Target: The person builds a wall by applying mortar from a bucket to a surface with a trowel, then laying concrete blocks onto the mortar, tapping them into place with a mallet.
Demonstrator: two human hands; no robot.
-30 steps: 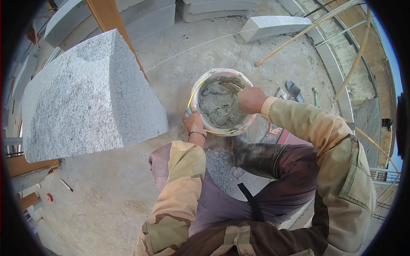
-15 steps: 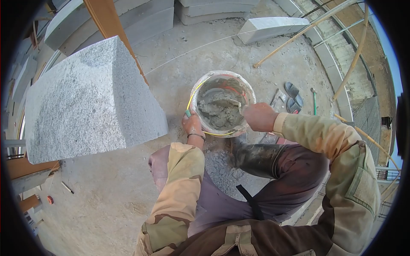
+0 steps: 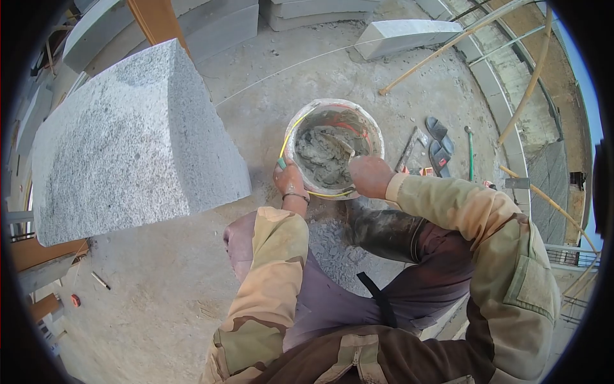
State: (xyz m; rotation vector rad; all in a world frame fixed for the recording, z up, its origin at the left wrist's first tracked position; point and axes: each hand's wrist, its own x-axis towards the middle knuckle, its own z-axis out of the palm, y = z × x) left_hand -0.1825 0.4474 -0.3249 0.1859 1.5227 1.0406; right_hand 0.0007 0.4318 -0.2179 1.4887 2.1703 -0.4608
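A white bucket (image 3: 378, 128) with a yellow handle stands on the concrete floor, holding wet grey mortar (image 3: 320, 153). My left hand (image 3: 289, 179) grips the bucket's near left rim, by the handle's green end. Closed round a trowel, my right hand (image 3: 371, 176) is over the bucket's right rim. The trowel's blade (image 3: 342, 144) is partly sunk in the mortar; its grip is hidden in my fist.
A large pale block (image 3: 115, 141) stands on the left. Another block (image 3: 409, 37) lies at the back right. Sandals (image 3: 440, 146), a green-handled hammer (image 3: 471, 153) and a wooden pole (image 3: 441, 57) are to the right. My boot (image 3: 384, 233) is just below the bucket.
My right hand has moved left and inward over the bucket with the trowel, whose blade has turned in the mortar. My left hand stays on the rim.
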